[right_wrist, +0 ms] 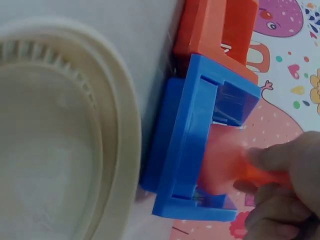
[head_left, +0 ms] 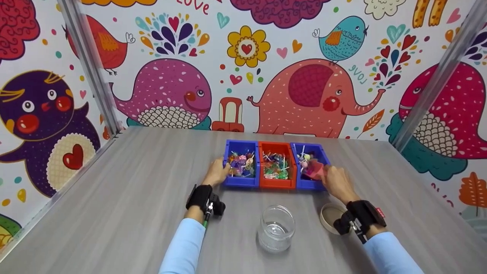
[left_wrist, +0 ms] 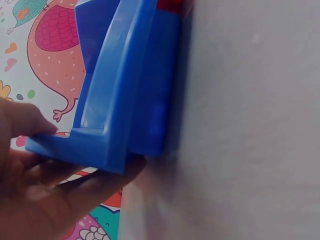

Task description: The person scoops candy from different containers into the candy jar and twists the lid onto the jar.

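My left hand point(head_left: 216, 173) grips the outer side of the left blue bin point(head_left: 242, 182), thumb over the rim and fingers beneath it in the left wrist view. Wrapped candies and lollipops point(head_left: 242, 163) fill that bin. The right hand point(head_left: 340, 183) holds a red scoop point(right_wrist: 222, 160) by its handle, the scoop's blurred head inside the right blue bin point(head_left: 310, 185). Candies point(head_left: 304, 159) show beside the scoop; others lie hidden under it. Between the blue bins sits a red-orange bin point(head_left: 277, 184) with green and red candies point(head_left: 276, 167).
A clear glass jar point(head_left: 277, 230) stands upright in front of the bins. Right of it, a round beige lid point(head_left: 328, 222) lies partly under my right wrist. The grey table point(head_left: 152, 171) meets a printed cartoon wall point(head_left: 236, 76) behind the bins.
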Action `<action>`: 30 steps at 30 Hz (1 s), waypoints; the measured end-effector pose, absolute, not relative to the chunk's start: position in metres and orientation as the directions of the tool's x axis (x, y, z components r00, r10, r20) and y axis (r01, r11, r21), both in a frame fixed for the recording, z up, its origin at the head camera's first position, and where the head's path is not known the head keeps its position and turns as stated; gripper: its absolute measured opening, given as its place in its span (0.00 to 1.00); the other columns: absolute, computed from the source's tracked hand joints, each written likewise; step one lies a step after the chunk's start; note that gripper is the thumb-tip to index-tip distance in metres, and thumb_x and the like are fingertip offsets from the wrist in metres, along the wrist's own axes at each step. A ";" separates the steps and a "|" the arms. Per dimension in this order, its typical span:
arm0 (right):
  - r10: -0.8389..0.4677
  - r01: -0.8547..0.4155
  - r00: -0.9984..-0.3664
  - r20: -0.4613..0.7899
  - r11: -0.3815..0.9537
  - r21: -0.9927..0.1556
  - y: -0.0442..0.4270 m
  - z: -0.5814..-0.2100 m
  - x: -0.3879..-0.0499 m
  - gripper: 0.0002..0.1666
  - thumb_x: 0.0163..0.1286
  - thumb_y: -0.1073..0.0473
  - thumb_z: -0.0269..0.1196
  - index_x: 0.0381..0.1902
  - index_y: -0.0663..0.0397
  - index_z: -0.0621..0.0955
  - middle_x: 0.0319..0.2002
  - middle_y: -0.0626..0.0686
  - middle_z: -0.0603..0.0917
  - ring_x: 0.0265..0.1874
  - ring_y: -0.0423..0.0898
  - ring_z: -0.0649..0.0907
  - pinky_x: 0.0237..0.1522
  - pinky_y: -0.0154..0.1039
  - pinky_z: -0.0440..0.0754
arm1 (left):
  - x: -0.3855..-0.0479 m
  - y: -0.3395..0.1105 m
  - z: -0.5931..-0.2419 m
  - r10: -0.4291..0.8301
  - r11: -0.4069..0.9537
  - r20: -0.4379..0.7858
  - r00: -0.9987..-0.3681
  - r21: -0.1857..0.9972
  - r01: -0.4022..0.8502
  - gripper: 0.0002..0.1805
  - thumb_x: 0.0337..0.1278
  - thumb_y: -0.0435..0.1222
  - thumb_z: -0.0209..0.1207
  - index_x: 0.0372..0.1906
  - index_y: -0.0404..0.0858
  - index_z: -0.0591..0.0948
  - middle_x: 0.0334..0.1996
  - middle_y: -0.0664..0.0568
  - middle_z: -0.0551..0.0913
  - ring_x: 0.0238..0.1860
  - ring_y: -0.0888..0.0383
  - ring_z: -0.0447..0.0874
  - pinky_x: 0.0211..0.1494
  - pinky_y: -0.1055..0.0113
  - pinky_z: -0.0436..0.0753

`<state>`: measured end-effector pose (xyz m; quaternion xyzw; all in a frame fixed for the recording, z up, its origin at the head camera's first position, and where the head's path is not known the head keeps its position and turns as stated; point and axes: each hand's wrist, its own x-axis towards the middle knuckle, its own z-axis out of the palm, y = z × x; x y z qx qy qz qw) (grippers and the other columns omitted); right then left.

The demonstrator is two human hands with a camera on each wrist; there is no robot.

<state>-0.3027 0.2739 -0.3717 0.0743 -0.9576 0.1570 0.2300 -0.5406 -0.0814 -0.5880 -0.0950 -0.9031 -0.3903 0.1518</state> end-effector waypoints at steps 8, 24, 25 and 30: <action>-0.057 -0.206 -0.920 0.389 0.913 -0.353 0.276 -0.377 -0.304 0.11 0.58 0.63 0.57 0.22 0.68 0.78 0.14 0.55 0.74 0.15 0.51 0.74 0.15 0.41 0.69 | -0.415 -0.071 -0.466 0.112 0.618 0.370 -0.922 0.701 0.356 0.16 0.55 0.39 0.49 0.41 0.30 0.75 0.30 0.44 0.78 0.32 0.53 0.74 0.40 0.63 0.75; 0.047 -0.104 -0.957 0.286 0.866 -0.490 0.268 -0.378 -0.311 0.17 0.60 0.62 0.52 0.17 0.68 0.78 0.14 0.52 0.72 0.17 0.50 0.73 0.19 0.39 0.68 | -0.426 -0.070 -0.479 0.097 0.656 0.408 -0.908 0.660 0.367 0.15 0.55 0.40 0.48 0.36 0.30 0.74 0.27 0.43 0.76 0.30 0.52 0.74 0.34 0.62 0.74; 0.046 -0.104 -0.956 0.290 0.871 -0.481 0.268 -0.378 -0.312 0.17 0.60 0.62 0.52 0.17 0.67 0.78 0.14 0.52 0.72 0.17 0.50 0.73 0.19 0.39 0.68 | -0.411 -0.069 -0.464 0.105 0.646 0.390 -0.915 0.673 0.360 0.15 0.56 0.38 0.47 0.38 0.29 0.74 0.28 0.43 0.77 0.31 0.52 0.74 0.37 0.62 0.75; -0.036 -0.193 -0.924 0.381 0.903 -0.383 0.269 -0.381 -0.314 0.14 0.59 0.63 0.55 0.17 0.64 0.76 0.14 0.53 0.73 0.17 0.52 0.74 0.20 0.43 0.70 | -0.358 -0.061 -0.407 0.087 0.641 0.263 -0.961 0.724 0.256 0.15 0.56 0.29 0.47 0.44 0.21 0.71 0.36 0.34 0.77 0.39 0.45 0.75 0.48 0.55 0.73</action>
